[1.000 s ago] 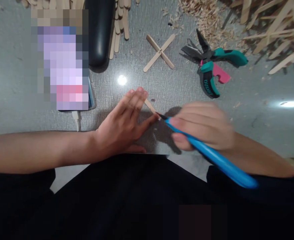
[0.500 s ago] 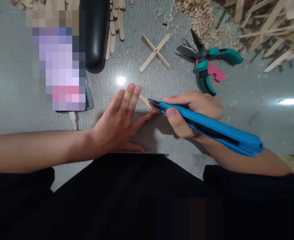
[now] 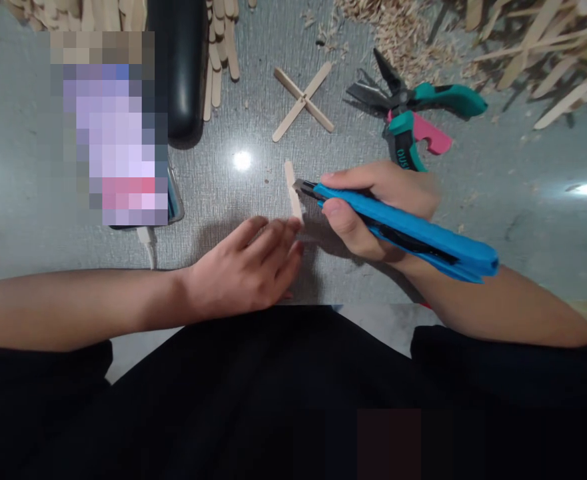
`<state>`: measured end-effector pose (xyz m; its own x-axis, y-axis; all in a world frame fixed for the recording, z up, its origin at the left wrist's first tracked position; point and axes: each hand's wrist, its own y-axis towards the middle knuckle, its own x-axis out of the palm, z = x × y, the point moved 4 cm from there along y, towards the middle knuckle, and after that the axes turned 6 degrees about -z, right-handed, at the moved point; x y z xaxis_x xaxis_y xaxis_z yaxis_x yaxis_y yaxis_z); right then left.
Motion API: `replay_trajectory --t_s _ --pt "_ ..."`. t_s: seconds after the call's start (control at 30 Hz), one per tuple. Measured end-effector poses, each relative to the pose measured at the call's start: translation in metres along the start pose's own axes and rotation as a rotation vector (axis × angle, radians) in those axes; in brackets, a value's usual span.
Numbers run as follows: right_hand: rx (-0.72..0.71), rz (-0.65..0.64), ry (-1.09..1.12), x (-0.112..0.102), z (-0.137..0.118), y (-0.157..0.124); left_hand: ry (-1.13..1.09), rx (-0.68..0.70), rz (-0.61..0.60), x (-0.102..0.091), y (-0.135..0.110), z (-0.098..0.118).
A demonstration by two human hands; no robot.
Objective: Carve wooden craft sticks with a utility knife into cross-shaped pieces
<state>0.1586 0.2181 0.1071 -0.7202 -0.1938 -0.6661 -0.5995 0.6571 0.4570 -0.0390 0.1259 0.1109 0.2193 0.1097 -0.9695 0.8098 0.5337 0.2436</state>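
Observation:
My right hand (image 3: 383, 203) is wrapped around a blue utility knife (image 3: 408, 223), its blade pointing left. The blade tip is at the right edge of a short wooden craft stick (image 3: 292, 183), about midway along it. My left hand (image 3: 253, 263) has its fingers drawn together and curled at the near end of that stick, gripping it; the thumb is mostly hidden. Beyond the stick, two craft sticks joined as a cross (image 3: 304, 99) lie on the grey tabletop (image 3: 243, 200).
Green-handled pliers (image 3: 403, 100) with a pink part lie open beyond my right hand. Wood shavings (image 3: 398, 30), crossed sticks (image 3: 538, 53) and loose craft sticks (image 3: 218, 53) line the far side. A black case (image 3: 186, 73) and a phone (image 3: 176, 193) with a white cable (image 3: 147, 240) are left.
My left hand has gone from lying spread over the stick to curled fingers at its near end. The stick has turned more upright in view. The knife has shifted slightly away from me.

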Motion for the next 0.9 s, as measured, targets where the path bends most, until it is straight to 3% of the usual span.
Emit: replay_trajectory --t_s 0.1,0.2,0.33,0.67,0.9 --pt "0.012 -0.014 0.019 0.003 0.003 -0.001 -0.098 0.033 0.073 -0.001 0.003 -0.007" --pt "0.024 -0.022 0.040 0.003 0.004 -0.001 -0.083 -0.076 0.102 0.000 0.001 -0.013" --pt "-0.007 -0.067 0.051 0.003 0.005 0.000 -0.131 -0.295 -0.053 0.012 -0.003 -0.020" --pt "-0.015 -0.050 -0.013 -0.001 0.000 -0.004 -0.293 -0.266 -0.311 0.026 -0.002 -0.030" --pt "-0.012 -0.075 -0.026 0.000 -0.003 -0.005 -0.331 -0.272 -0.346 0.026 -0.001 -0.031"
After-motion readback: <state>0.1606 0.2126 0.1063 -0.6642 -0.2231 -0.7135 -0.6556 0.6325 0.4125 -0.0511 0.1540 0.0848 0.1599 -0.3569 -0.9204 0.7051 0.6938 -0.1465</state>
